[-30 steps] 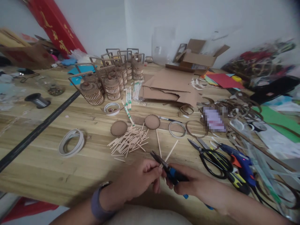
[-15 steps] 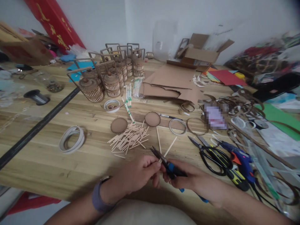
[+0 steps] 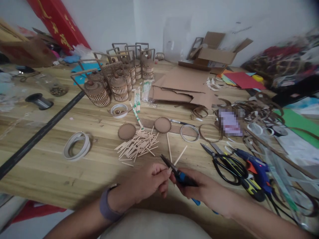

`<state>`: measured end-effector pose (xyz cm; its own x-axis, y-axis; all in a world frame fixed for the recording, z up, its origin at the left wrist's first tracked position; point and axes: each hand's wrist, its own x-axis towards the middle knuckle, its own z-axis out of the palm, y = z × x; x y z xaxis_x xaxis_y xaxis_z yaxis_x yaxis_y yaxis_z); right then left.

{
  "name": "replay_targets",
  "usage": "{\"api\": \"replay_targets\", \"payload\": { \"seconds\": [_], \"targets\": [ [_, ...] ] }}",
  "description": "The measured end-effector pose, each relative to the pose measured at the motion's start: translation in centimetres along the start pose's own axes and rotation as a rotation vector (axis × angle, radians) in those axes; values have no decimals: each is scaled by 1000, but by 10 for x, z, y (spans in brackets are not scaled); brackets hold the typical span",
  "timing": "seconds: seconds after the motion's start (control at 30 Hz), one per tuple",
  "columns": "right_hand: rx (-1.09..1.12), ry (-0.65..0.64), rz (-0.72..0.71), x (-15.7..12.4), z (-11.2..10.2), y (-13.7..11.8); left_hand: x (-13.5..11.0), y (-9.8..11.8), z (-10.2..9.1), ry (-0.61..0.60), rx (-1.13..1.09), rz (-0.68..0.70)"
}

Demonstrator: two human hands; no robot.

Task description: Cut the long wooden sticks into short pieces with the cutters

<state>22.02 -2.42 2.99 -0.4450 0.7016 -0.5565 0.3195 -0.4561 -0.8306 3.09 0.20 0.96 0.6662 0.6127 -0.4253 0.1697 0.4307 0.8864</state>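
My right hand (image 3: 196, 184) is closed round the blue-and-black handles of a pair of pliers (image 3: 183, 177), whose dark jaws point up and left. A thin wooden stick (image 3: 181, 154) crosses behind the jaws, and my left hand (image 3: 153, 179) pinches its lower end close to them. Whether the jaws bite the stick I cannot tell. Just beyond lies another stick (image 3: 169, 147) on the table. A heap of short cut sticks (image 3: 138, 146) spreads ahead of my left hand, beside two round cardboard discs with dark scalloped rims (image 3: 127, 131).
Black-handled scissors (image 3: 229, 167), a yellow-black cutter (image 3: 253, 189) and a blue glue gun (image 3: 254, 166) lie to the right. Tape rolls (image 3: 76, 146) sit at left. Lidded miniature baskets with tall handles (image 3: 119, 87) stand at the back, near cardboard sheets (image 3: 179, 81).
The hands and pliers stay nearly in place. The stick's tip has shifted slightly left, and the pliers' handles look a little differently angled. The view has moved slightly.
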Motion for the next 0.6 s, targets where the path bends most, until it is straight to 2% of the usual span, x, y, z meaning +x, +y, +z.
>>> {"api": "replay_targets", "payload": {
  "seconds": [0.2,0.3,0.37,0.43,0.5,0.57,0.6],
  "targets": [
    [-108,37,-53,-1,-3,-5,4,-2,-5,20,-39,23],
    [-267,47,-50,-10,-10,-5,0,-1,-15,99,40,87],
    [-442,174,-52,-16,-13,-2,-2,1,-21,181,164,100],
    [-594,389,-121,-16,-13,2,-4,3,-23,243,343,83],
    [-711,572,-301,-10,-10,6,-3,3,-20,293,541,92],
    [-791,652,-485,1,-5,10,-1,0,-15,335,698,148],
    [-820,668,-527,7,-2,11,1,-2,-12,350,753,177]
  ]
}}
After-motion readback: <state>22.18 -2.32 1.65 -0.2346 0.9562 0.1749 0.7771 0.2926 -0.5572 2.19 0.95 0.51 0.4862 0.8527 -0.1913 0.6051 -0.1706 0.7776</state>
